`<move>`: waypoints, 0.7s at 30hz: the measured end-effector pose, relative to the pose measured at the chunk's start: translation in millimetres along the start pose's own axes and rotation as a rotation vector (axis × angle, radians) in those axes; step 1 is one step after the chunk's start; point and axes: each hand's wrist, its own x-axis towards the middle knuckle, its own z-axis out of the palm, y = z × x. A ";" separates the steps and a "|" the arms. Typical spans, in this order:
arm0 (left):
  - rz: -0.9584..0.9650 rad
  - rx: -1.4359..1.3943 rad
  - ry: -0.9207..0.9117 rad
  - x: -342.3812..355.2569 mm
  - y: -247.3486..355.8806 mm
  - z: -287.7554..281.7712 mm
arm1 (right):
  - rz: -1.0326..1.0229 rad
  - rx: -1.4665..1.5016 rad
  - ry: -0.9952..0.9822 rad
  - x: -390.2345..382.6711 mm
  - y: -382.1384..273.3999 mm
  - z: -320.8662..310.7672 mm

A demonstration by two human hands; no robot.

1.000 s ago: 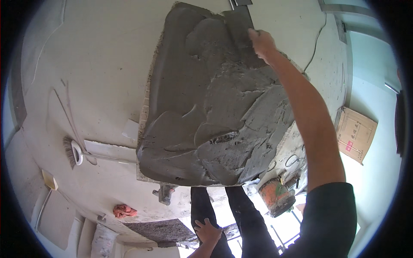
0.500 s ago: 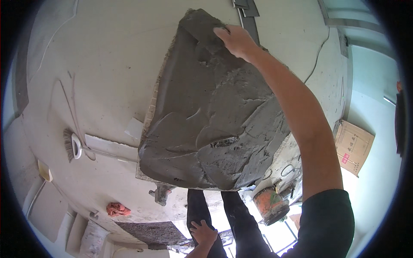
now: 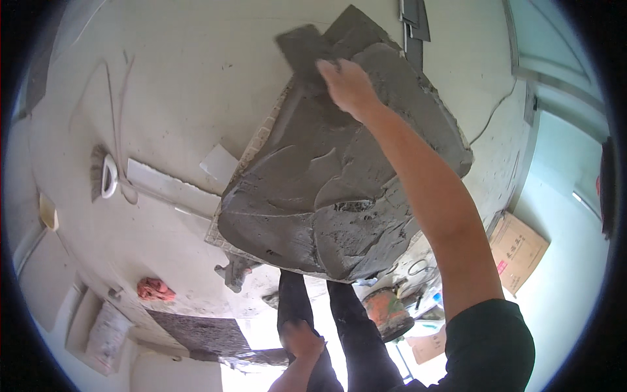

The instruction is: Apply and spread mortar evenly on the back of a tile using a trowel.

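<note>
A large slab (image 3: 259,138) with a gridded pale edge lies before me, its top spread with wet grey mortar (image 3: 294,173). The mortar shows ridges, sweeping marks and a rough dark pit near the middle. My right hand (image 3: 349,85) is closed round a flat rectangular plastering trowel (image 3: 302,49), near the slab's far left edge. The trowel is smeared with motion and partly reaches past that edge; its handle is mostly hidden by my fingers. On my left leg rests my left hand (image 3: 302,338), holding nothing, with its fingertips partly out of sight.
An orange mortar-stained bucket (image 3: 386,312) stands by my right leg. At left lie a brush (image 3: 103,173), a pale strip (image 3: 171,183) and a red cloth (image 3: 155,289). A cardboard box (image 3: 518,251) sits at right; dark strips (image 3: 413,39) lie beyond the slab.
My right hand has swung the trowel leftward, so its blade now shows past the slab's left edge. My left hand stays on my leg. The whole view has shifted and turned slightly.
</note>
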 end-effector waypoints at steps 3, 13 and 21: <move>0.034 -0.020 0.034 -1.5 6.7 1.6 | 0.431 0.275 -0.039 -18.2 16.1 24.3; 0.037 -0.052 0.029 0.8 4.8 8.4 | 0.241 0.442 0.038 -72.8 -89.9 114.9; 0.108 -0.109 0.075 9.3 7.4 21.8 | 0.142 0.387 0.119 -128.3 -98.6 196.5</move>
